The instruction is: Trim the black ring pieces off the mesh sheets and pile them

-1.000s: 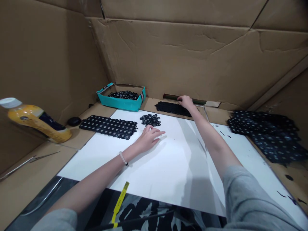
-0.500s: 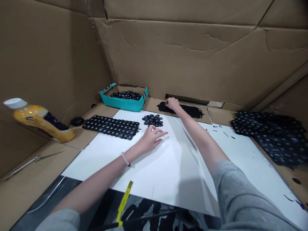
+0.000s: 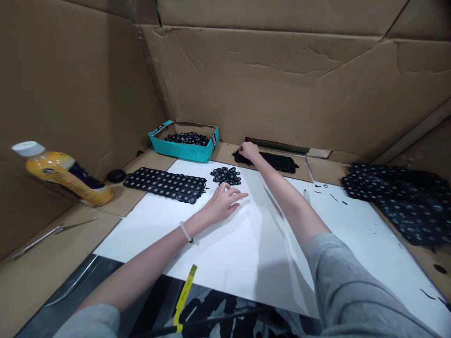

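Item: a metal tool point(image 3: 40, 240), thin and pointed, on the brown tabletop point(image 3: 42, 277), apart from our hands.
Item: a yellow bottle point(image 3: 66, 176), white-capped, off to the side, likely so that it stays clear of our arms.
Item: a black disc point(image 3: 116, 176), just beside the next piece.
Item: a black dotted mat point(image 3: 165, 184), flat across the edge of the white sheet point(image 3: 211, 253), its rows probably easier to see for lying flat.
Item: a teal box point(image 3: 181, 151) of small dark rings point(image 3: 188, 137), its low walls seemingly there to stop them scattering.
Item: our left hand point(image 3: 218, 206), fingers apart and holding nothing, low over the white sheet, perhaps to steady us during the reach.
Item: a loose cluster of black rings point(image 3: 225, 175), just beyond those fingers, presumably handy there.
Item: our right hand point(image 3: 249, 151), stretched to the near-left end of a long black bundle point(image 3: 276, 162), fingertips drawn together; we cannot tell whether they clamp a piece of it.
Item: a heap of dotted black sheets point(image 3: 412, 199), overlapping at the far right, well apart from the rings, perhaps to leave the middle free.
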Demonstrator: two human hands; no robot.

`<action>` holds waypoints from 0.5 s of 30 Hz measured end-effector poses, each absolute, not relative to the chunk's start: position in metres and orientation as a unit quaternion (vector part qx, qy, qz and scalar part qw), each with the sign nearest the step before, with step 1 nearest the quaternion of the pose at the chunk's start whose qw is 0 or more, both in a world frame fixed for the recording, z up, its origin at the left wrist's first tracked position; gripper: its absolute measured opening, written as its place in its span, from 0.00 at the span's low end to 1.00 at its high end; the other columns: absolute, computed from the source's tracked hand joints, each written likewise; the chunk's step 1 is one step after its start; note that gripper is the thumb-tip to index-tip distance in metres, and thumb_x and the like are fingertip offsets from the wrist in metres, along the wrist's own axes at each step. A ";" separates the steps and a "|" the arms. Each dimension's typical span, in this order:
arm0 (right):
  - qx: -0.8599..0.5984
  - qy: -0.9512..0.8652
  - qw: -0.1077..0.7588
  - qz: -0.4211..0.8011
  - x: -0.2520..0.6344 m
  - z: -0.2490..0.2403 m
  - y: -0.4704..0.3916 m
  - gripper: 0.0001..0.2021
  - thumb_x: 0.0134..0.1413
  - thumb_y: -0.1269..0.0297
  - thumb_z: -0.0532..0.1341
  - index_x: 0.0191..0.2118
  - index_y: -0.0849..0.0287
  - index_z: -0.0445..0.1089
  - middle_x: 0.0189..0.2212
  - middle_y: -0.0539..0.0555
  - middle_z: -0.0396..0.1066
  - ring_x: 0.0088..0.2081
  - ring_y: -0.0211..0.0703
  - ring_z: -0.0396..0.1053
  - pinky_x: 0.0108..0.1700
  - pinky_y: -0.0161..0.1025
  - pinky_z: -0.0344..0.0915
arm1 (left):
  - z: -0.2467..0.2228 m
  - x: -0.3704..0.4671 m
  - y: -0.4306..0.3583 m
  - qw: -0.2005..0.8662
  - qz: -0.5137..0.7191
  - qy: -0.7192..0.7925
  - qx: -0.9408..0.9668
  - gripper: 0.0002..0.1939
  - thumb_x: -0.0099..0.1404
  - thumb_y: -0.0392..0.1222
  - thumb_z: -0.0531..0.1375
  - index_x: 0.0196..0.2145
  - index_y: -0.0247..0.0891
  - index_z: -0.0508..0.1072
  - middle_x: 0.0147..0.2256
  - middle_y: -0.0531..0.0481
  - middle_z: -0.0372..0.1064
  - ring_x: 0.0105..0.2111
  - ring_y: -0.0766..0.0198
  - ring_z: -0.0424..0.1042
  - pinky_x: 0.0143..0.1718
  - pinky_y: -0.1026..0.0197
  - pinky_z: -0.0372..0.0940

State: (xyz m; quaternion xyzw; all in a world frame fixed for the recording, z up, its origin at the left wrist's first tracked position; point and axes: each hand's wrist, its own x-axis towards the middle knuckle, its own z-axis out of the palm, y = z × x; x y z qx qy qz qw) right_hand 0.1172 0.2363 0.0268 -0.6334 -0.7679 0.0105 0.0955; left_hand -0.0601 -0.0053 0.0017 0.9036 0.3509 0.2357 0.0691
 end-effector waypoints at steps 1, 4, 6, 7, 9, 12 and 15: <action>-0.634 -0.768 0.094 0.011 0.116 0.027 0.235 0.13 0.59 0.67 0.58 0.45 0.59 0.77 0.47 0.64 0.76 0.51 0.52 0.72 0.53 0.44 0.64 | 0.002 -0.060 -0.006 0.070 0.236 0.352 0.903 0.20 0.70 0.36 0.55 0.58 0.45 0.71 0.48 0.44 0.72 0.48 0.52 0.59 0.53 0.48 0.61; -0.635 -0.767 0.091 0.013 0.115 0.026 0.233 0.13 0.59 0.67 0.58 0.46 0.60 0.77 0.47 0.65 0.76 0.51 0.52 0.71 0.53 0.43 0.65 | 0.004 -0.059 -0.007 0.069 0.237 0.361 0.899 0.19 0.70 0.36 0.56 0.57 0.44 0.72 0.49 0.44 0.72 0.48 0.52 0.59 0.52 0.48 0.61; -0.637 -0.766 0.090 0.013 0.115 0.027 0.232 0.14 0.59 0.66 0.58 0.47 0.60 0.77 0.48 0.64 0.76 0.51 0.51 0.72 0.53 0.43 0.65 | 0.004 -0.058 -0.007 0.065 0.239 0.369 0.896 0.19 0.70 0.36 0.56 0.57 0.44 0.72 0.49 0.44 0.72 0.47 0.52 0.59 0.52 0.48 0.61; -0.637 -0.766 0.089 0.013 0.115 0.027 0.232 0.14 0.60 0.66 0.58 0.47 0.60 0.77 0.48 0.64 0.76 0.51 0.51 0.72 0.53 0.43 0.65 | 0.005 -0.058 -0.007 0.062 0.240 0.372 0.895 0.19 0.70 0.36 0.56 0.57 0.43 0.72 0.49 0.44 0.72 0.47 0.52 0.59 0.52 0.48 0.61; -0.635 -0.768 0.087 0.013 0.116 0.030 0.230 0.13 0.59 0.66 0.58 0.47 0.59 0.77 0.48 0.63 0.76 0.50 0.51 0.72 0.53 0.44 0.65 | 0.009 -0.060 -0.003 0.050 0.244 0.379 0.891 0.19 0.70 0.37 0.56 0.57 0.43 0.73 0.49 0.44 0.73 0.48 0.51 0.59 0.52 0.48 0.60; -0.626 -0.775 0.090 0.011 0.123 0.038 0.226 0.14 0.60 0.66 0.58 0.48 0.59 0.77 0.48 0.62 0.77 0.50 0.51 0.72 0.53 0.43 0.65 | 0.024 -0.081 0.013 0.024 0.271 0.418 0.867 0.19 0.70 0.39 0.56 0.56 0.43 0.73 0.50 0.44 0.74 0.49 0.51 0.60 0.53 0.47 0.59; -0.606 -0.787 0.118 0.004 0.141 0.053 0.217 0.16 0.61 0.65 0.56 0.50 0.57 0.77 0.49 0.60 0.77 0.50 0.51 0.73 0.53 0.42 0.65 | 0.039 -0.125 0.041 0.015 0.301 0.509 0.806 0.19 0.70 0.45 0.54 0.55 0.41 0.74 0.52 0.44 0.74 0.52 0.50 0.61 0.56 0.46 0.57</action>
